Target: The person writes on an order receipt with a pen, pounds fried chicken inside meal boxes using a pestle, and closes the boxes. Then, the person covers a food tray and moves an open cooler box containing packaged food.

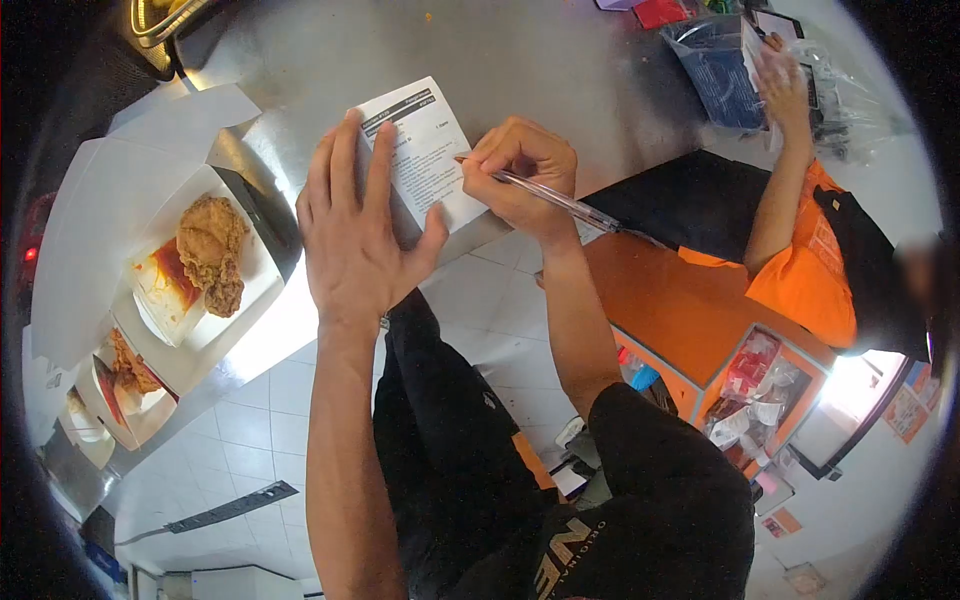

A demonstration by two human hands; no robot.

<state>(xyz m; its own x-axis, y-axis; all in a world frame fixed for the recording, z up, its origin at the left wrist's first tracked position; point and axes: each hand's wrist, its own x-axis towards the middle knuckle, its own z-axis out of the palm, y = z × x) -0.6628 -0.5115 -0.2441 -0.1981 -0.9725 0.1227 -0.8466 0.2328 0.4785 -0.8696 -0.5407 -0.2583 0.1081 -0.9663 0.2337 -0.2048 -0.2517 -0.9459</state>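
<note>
Saw a metal counter (pixel 560 55) spanning the top of the view, dull grey, with a white glare along one edge at left. Found pale square tiles (pixel 240 440) covering the floor, and a long dark strip (pixel 230 508) at lower left. Noted on the right an orange cabinet top (pixel 650 285) beside an orange-edged compartment (pixel 815 372) filled with packets. Spotted a glaring, dark-framed panel (pixel 865 393) near a pale wall (pixel 865 515) bearing orange-and-white notices (pixel 908 405).
</note>
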